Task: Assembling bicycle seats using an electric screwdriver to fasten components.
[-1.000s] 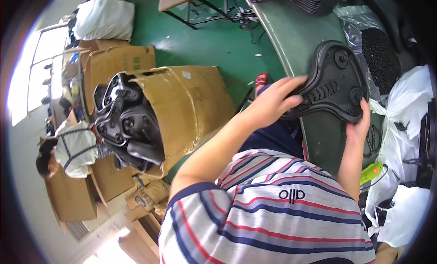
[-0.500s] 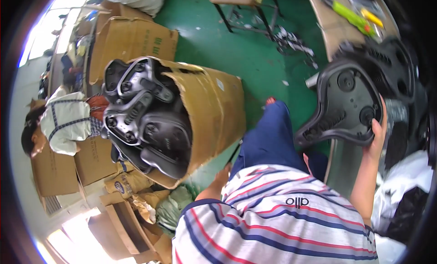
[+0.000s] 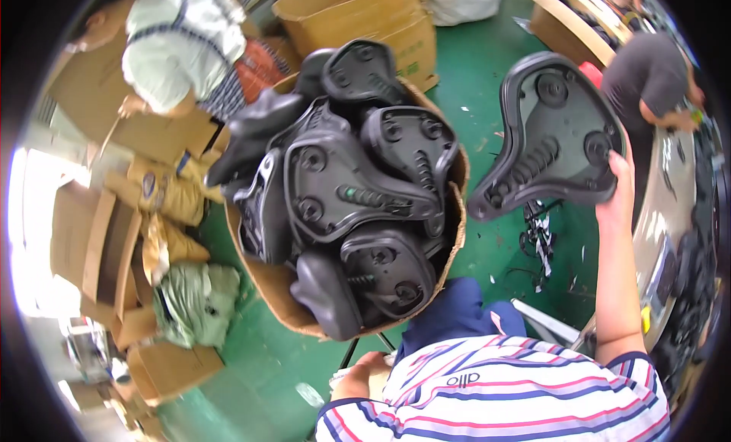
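A black bicycle saddle (image 3: 550, 130), underside toward me, is held up at the right. My right hand (image 3: 620, 179) is closed on its wide rear edge, thumb on the underside. Left of it, apart from the held saddle, stands a tall brown carton (image 3: 454, 252) heaped with several black saddles (image 3: 327, 179), lying at mixed angles. My left hand (image 3: 371, 361) is low beside my lap, near thin dark legs or rods below the carton; its fingers are largely hidden.
At upper left a person (image 3: 167, 54) in a white top stands beside the carton. Another person in dark clothing (image 3: 647, 73) bends over at upper right. A second carton (image 3: 358, 23) stands behind; sacks (image 3: 198, 305) lie at left. A worktable (image 3: 662, 191) runs along the right.
My view has turned toward the carton, which now sits nearer the middle. The saddle in my right hand has moved from beside the table to beside the carton.
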Available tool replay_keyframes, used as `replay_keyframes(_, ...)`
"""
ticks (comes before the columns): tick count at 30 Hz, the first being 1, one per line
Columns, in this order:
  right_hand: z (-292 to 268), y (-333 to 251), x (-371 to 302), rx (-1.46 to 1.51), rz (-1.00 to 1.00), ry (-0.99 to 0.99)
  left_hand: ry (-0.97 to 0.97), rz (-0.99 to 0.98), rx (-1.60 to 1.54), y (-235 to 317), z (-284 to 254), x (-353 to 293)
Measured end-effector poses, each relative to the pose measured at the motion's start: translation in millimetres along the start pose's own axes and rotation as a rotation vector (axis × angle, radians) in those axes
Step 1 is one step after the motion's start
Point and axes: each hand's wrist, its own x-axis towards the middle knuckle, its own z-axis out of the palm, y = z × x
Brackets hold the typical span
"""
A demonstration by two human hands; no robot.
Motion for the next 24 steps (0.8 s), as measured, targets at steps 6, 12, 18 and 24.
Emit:
replay_keyframes(6,98,12,87,0.145,0.037,-0.12,0.115,-0.114,-0.373,-17,103,-8)
replay_keyframes(12,199,17,138,0.24,-0.208,-0.184,0.059,-0.408,-0.541,30,171,-6)
replay_keyframes(18,276,27,149,-0.175,-0.924,-0.645,0.188,-0.679,-1.267,14,196,-43)
replay_keyframes(24,359,71,94,-0.801,-1.415,-1.017,0.261,-0.68,-1.438,-1,255,-34)
